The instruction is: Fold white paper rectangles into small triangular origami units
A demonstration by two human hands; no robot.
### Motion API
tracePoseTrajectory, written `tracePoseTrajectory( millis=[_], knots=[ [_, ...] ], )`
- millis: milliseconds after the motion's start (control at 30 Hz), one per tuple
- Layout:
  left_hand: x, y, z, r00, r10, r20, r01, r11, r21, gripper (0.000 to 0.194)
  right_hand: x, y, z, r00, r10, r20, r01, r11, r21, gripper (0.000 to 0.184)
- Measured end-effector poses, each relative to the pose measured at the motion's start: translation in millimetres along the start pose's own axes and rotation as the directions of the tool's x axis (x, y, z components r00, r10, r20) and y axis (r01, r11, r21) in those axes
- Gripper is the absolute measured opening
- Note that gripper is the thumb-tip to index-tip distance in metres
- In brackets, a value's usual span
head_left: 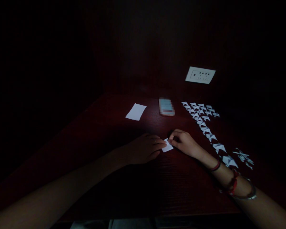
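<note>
A small folded piece of white paper (168, 147) lies on the dark red table between my hands. My left hand (145, 149) rests flat with its fingers stretched out, the fingertips pressing on the paper's left side. On the paper's upper right edge, my right hand (184, 142) has its thumb and index finger pinched together. The pinched bit of paper is partly hidden by the fingers. To the right, several folded white paper pieces (206, 130) stand in rows running away from me.
White paper sheets (136, 112) lie farther back on the table (105, 127). A phone-like, blurred-out object (166, 107) is beside them. Thin paper scraps (244, 157) lie at the right. A socket panel (200, 75) is on the back wall.
</note>
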State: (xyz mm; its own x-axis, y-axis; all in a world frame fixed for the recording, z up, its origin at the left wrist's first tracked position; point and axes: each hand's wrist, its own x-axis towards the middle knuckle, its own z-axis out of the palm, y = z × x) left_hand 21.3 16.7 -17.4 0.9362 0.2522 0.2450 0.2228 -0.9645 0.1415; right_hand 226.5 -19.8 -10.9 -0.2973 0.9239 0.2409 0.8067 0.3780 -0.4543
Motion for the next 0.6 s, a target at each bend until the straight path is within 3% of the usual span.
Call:
tracePoseTrajectory(
  millis=[433,533,600],
  knots=[
    [6,2,-0.5,0.999,0.024,-0.034,-0.024,1.000,-0.002,0.031,1,1,2,0.996,-0.010,-0.086,0.008,1.000,-0.030,0.009],
    [5,2,-1.5,1.000,0.007,-0.016,-0.007,1.000,0.003,0.033,-2,1,-4,0.990,-0.091,-0.105,0.088,0.996,-0.031,0.011],
    [4,0,-2.5,1.000,0.013,0.004,-0.013,1.000,0.001,0.034,-5,0,-9,0.979,-0.199,-0.036,0.197,0.979,-0.057,0.014]
  ],
)
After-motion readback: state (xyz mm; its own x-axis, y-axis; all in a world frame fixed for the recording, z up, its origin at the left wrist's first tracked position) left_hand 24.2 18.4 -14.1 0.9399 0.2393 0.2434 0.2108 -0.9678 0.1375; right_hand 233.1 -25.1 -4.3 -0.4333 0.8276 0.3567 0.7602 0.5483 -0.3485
